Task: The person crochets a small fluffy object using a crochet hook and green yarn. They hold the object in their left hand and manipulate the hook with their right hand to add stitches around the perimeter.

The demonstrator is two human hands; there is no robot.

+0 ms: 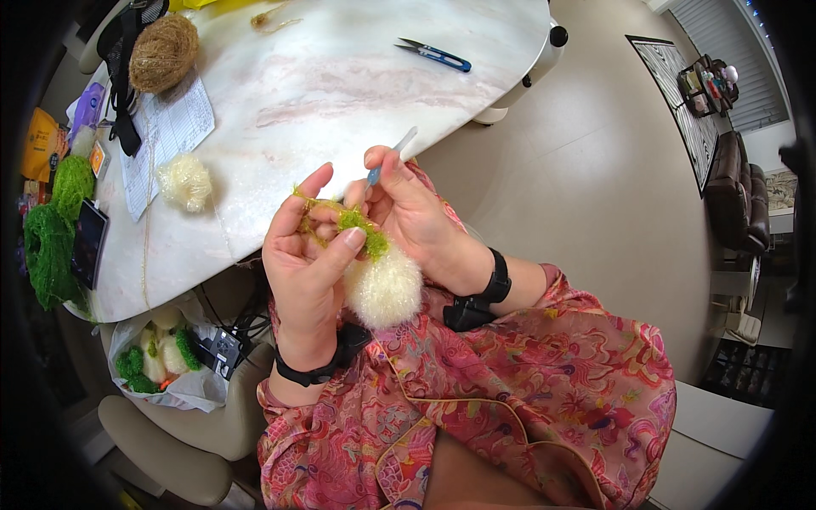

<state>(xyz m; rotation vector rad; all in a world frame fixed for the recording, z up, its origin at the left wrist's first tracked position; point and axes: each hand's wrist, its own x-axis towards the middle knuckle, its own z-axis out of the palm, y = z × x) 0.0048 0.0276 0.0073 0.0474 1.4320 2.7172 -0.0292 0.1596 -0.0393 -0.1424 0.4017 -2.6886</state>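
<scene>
Between thumb and fingers, my left hand (312,242) pinches a small yellow-green crocheted piece (364,233). A strand of the same fuzzy yarn (305,203) runs over my left fingers. Below the green piece hangs a round, fluffy cream crocheted body (384,287), apparently joined to it. My right hand (408,204) grips a crochet hook (376,173) with a blue, translucent handle that points up and to the right. The hook's tip is hidden at the green stitches by my fingers. Both hands are above my lap at the table's near edge.
On the marble-patterned table (357,95) lie blue thread snips (435,55), a cream yarn ball (185,183), a brown yarn ball (164,53) over written paper (167,127), green yarn (48,255) and a phone (90,242). A chair (236,408) holds a plastic bag (197,389) of crocheted pieces.
</scene>
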